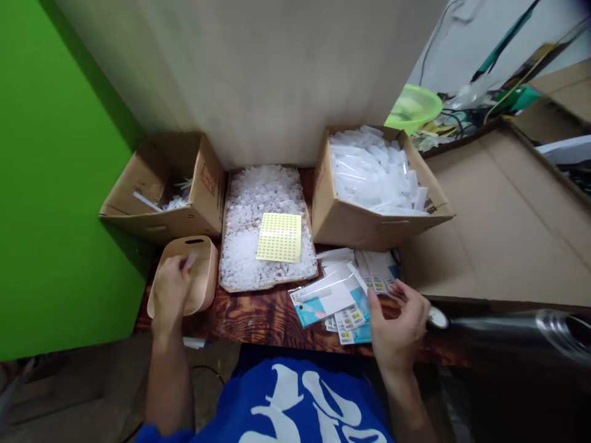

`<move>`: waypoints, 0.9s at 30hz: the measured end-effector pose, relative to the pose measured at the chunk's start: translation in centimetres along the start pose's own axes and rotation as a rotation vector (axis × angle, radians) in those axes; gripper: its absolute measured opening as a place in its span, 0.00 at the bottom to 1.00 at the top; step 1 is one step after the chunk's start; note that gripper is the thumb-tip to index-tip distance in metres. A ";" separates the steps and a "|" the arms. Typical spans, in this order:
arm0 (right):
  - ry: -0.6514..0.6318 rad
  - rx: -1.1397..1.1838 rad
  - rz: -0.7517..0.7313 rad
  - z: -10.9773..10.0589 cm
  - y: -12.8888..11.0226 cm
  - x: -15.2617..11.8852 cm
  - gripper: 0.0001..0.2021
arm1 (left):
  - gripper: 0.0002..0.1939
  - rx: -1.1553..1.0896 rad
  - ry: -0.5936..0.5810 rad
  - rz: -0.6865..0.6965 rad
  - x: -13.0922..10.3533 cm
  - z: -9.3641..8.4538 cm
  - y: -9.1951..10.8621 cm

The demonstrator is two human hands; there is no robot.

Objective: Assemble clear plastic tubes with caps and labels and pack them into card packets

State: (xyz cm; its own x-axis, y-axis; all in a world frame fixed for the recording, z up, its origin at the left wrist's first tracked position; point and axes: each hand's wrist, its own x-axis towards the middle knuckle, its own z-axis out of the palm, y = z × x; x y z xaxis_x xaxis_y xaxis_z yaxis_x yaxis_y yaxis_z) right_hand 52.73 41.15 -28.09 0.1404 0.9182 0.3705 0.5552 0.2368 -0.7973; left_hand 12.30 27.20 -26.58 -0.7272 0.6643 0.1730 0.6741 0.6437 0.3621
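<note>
My left hand (170,289) is over the beige plastic bin (210,271) at the left, its fingers pinched on a small translucent piece (189,261). At the right, my right hand (399,326) hovers palm inward beside the clear packets, thumb and fingers apart. A clear packet with a white and blue card (318,301) lies on top of several printed cards (355,334), its corner close to my right thumb. Behind, a yellow sticker sheet (279,237) rests on a shallow tray of small white pieces (244,271).
A cardboard box (212,184) with a few pieces stands at the back left. Another box (351,227) full of translucent sleeves stands at the back right. A large carton (498,215), a lime basin (415,104) and a shiny plastic roll (503,332) are farther right.
</note>
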 end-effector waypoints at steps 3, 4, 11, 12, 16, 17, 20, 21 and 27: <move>-0.186 0.115 -0.058 -0.2 -2.0 0.4 0.14 | 0.11 -0.419 0.026 0.120 -2.3 -0.4 5.2; -0.279 0.196 -0.071 0.1 -2.8 0.3 0.11 | 0.12 -0.546 -0.006 0.158 -3.4 -0.2 7.2; -0.700 0.566 -0.104 3.4 -6.2 -1.1 0.11 | 0.09 -0.856 -0.334 0.423 -10.6 3.4 16.6; -0.681 0.540 -0.097 3.4 -5.8 -0.9 0.07 | 0.10 -0.841 -0.358 0.416 -11.2 4.0 16.9; -0.421 0.396 0.123 1.6 -1.7 0.4 0.11 | 0.12 -0.573 -0.378 0.385 -12.5 6.8 16.1; -0.319 0.369 0.187 0.9 -0.4 0.8 0.15 | 0.13 -0.491 -0.363 0.402 -12.6 7.5 15.8; -0.049 0.325 0.299 -0.8 2.8 1.9 0.22 | 0.18 -0.334 -0.377 0.456 -12.6 9.2 15.2; 0.016 0.318 0.318 -1.2 3.5 2.1 0.23 | 0.18 -0.322 -0.415 0.463 -12.5 9.4 15.1; 0.122 0.500 0.420 -0.1 4.0 1.2 0.23 | 0.09 -0.549 -0.717 0.430 -12.1 8.6 14.8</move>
State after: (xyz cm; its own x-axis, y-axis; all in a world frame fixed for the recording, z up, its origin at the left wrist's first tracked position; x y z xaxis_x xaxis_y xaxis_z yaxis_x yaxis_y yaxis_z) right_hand 55.24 43.15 -30.80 0.3697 0.9291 0.0081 -0.0098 0.0126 -0.9999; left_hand 32.17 31.96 -31.17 -0.0641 0.9882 -0.1394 0.5769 0.1507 0.8028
